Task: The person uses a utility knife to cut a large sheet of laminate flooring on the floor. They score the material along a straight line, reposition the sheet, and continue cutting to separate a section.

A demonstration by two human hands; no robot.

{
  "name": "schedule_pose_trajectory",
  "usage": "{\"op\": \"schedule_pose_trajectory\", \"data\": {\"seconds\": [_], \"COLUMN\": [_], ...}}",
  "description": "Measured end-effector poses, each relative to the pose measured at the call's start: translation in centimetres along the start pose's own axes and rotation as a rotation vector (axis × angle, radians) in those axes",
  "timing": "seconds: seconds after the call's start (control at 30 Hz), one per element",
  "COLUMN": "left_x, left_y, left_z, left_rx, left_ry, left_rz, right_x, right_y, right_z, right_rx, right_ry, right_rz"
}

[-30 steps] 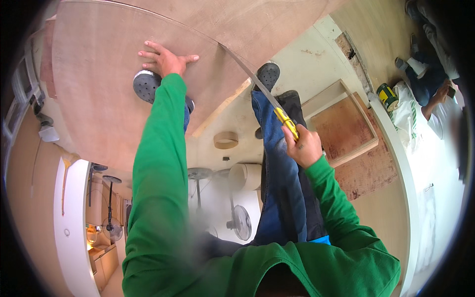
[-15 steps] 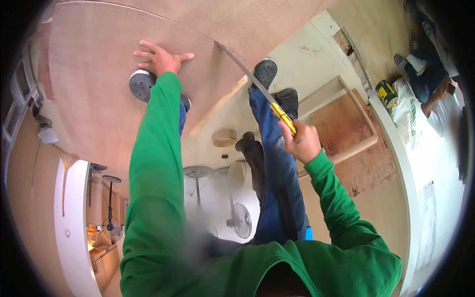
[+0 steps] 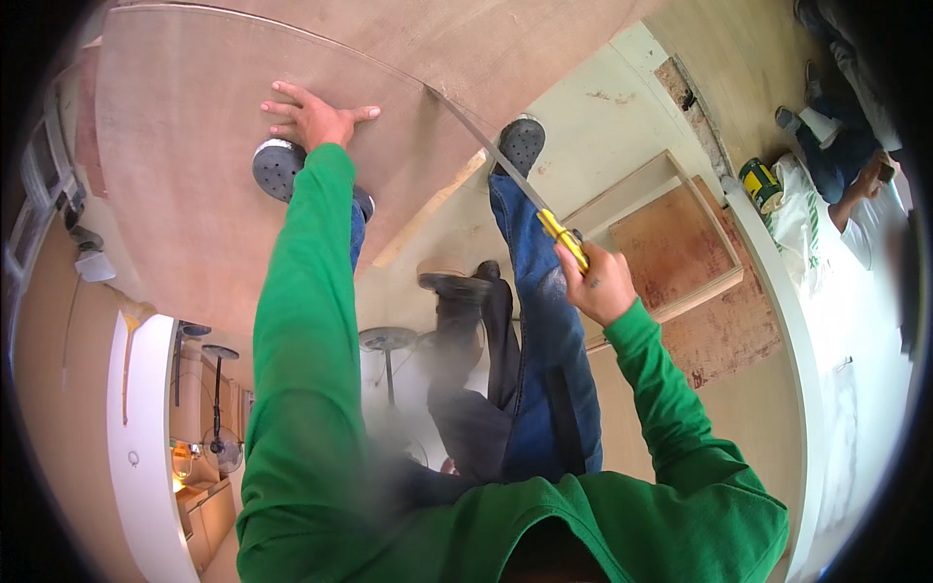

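Holding a yellow-handled saw [image 3: 525, 189] at one o'clock in the curled grip of the right hand [image 3: 599, 284] at three, slanting it toward twelve with the tip seemingly sunk in the wooden sheet [image 3: 408, 146], and resting the left hand [image 3: 319, 118], wide in grip, on that sheet at eleven, just beside a dark shoe [image 3: 278, 172].

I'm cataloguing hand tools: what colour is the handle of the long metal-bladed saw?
The saw handle is mostly bright yellow, seen best in the head view.
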State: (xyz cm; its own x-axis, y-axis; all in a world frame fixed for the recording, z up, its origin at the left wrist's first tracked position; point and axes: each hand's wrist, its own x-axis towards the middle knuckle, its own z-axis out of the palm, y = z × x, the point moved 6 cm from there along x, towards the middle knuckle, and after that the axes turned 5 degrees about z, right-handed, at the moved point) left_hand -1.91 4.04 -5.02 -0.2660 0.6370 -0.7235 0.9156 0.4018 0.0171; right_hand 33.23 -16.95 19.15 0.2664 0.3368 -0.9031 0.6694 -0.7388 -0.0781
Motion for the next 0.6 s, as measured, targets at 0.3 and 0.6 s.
{"op": "schedule_pose_trajectory", "data": {"seconds": [0.3,0.6], "left_x": [0.0,0.3], "left_y": [-0.4,-0.4], "left_z": [0.2,0.3], "left_rx": [-0.007,-0.013], "left_ry": [-0.003,0.013], "left_rz": [-0.024,0.0], "right_x": [12.2,4.9], "right_y": [-6.4,-3.1], "right_z": [6.3,1.7], "right_rx": [0.013,0.028], "right_ry": [0.109,0.043], "right_rz": [-0.129,-0.09]}}
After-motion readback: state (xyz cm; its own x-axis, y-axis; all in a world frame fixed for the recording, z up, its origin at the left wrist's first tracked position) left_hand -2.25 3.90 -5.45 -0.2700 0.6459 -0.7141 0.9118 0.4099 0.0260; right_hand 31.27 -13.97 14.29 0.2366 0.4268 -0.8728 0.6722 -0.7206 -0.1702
